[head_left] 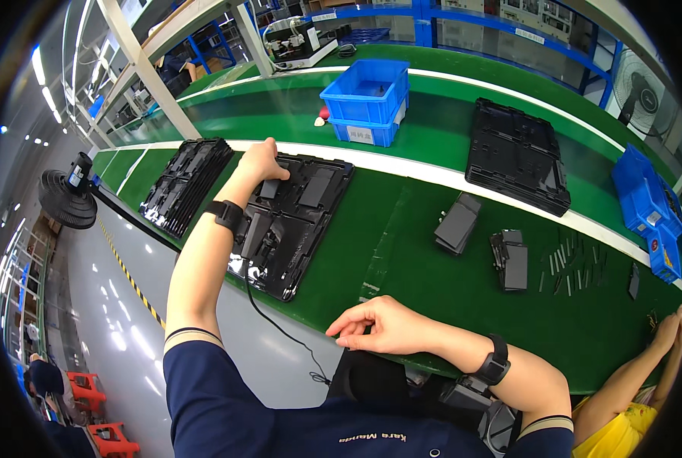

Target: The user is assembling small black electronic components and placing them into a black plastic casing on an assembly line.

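My left hand (261,162) reaches over the black plastic tray (304,243) at the left of the green table. Its fingers are closed at a dark grey rectangular piece (270,188) in the tray's upper part; the fingertips are partly hidden. Beside it lies a similar dark rectangular piece (314,188). In the lower half of the tray rests a dark object (257,235), from which a black cable (280,327) runs over the table edge. My right hand (383,324) hovers at the front edge, thumb and forefinger apart, holding nothing.
Stacked black trays (188,183) stand left, more trays (518,153) at back right. Blue bins (367,95) sit behind. Stacks of dark rectangular pieces (457,223) and thin strips (570,263) lie right. Another person's hands (670,332) are at far right; a fan (67,197) stands left.
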Tool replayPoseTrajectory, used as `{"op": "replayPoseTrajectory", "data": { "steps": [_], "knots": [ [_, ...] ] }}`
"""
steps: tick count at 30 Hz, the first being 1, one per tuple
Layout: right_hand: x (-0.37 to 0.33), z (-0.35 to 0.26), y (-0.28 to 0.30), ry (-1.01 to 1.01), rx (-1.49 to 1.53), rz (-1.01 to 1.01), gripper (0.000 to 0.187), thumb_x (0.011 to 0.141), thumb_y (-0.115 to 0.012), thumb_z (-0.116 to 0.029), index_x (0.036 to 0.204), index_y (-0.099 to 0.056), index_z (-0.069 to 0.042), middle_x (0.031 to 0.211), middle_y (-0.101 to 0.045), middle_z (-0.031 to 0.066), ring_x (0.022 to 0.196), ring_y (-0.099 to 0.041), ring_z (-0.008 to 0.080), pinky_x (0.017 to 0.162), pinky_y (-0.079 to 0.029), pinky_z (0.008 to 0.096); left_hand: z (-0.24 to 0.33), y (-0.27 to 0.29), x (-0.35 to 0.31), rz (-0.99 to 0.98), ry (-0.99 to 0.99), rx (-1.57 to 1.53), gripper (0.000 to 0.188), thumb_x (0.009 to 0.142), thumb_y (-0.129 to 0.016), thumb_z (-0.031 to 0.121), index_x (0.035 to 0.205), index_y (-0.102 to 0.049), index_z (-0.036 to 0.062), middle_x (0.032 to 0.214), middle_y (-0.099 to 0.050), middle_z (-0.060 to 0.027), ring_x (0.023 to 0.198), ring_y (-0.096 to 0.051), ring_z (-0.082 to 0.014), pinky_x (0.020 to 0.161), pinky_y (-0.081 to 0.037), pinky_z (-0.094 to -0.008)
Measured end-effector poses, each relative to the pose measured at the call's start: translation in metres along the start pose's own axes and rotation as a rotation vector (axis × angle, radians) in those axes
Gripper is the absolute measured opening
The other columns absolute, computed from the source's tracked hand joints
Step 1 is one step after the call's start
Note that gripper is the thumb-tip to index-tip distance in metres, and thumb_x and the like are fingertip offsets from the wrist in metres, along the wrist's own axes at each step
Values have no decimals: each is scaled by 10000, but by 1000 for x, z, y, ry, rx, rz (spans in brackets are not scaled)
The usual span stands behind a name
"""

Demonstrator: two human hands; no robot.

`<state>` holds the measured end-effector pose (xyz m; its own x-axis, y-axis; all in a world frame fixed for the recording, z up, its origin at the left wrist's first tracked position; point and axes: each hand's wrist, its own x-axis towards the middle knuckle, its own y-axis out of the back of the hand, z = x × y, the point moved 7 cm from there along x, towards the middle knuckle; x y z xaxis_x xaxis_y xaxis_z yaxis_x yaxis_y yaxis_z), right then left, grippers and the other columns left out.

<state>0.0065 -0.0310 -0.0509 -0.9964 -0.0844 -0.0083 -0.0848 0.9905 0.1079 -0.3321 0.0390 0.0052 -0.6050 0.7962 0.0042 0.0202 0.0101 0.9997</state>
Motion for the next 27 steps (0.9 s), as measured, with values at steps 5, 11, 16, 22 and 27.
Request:
{"op": "replayPoseTrajectory", "data": {
  "steps": [5, 11, 16, 22, 27],
  "knots": [
    [3, -33, 63, 199, -244, 492, 198, 802, -608, -108, 970, -646, -11, 908, -649, 97, 723, -624, 145, 634, -496, 248, -20, 10, -6, 37, 43, -240, 777, 551, -761, 398, 1186, -488, 44, 1060, -600, -215, 1012, -572, -335, 896, -444, -372],
    [64, -31, 116, 182, -814, 681, 371, 880, -515, -201, 1208, -507, -27, 1288, -465, 157, 1210, -414, 316, 1014, -334, 389, -22, -4, -47, 148, -189, -76, 393, 718, -473, -25, 1095, -583, -10, 1063, -586, -229, 1014, -571, -315, 902, -445, -380],
    [118, 6, 117, -16, -1068, 573, 477, 922, -413, -337, 1324, -385, -83, 1433, -278, 123, 1340, -224, 268, 1061, -236, 479, -7, -22, -94, 206, -234, -77, 543, 680, -422, -118, 1206, -505, -9, 1281, -454, -211, 1155, -472, -323, 985, -384, -363],
    [125, 8, 114, -41, -1125, 526, 488, 931, -375, -385, 1324, -395, -96, 1433, -288, 94, 1343, -221, 258, 1071, -223, 475, -7, -8, -104, 311, -224, -41, 478, 745, -439, -50, 1214, -497, 26, 1285, -474, -165, 1160, -468, -307, 960, -409, -373],
    [126, 3, 110, -37, -1115, 516, 486, 928, -383, -385, 1316, -408, -93, 1428, -298, 99, 1342, -222, 258, 1074, -220, 468, -1, -18, -101, 261, -263, -25, 503, 723, -429, -87, 1215, -495, -4, 1283, -474, -169, 1184, -451, -288, 991, -380, -353]
  ]
}}
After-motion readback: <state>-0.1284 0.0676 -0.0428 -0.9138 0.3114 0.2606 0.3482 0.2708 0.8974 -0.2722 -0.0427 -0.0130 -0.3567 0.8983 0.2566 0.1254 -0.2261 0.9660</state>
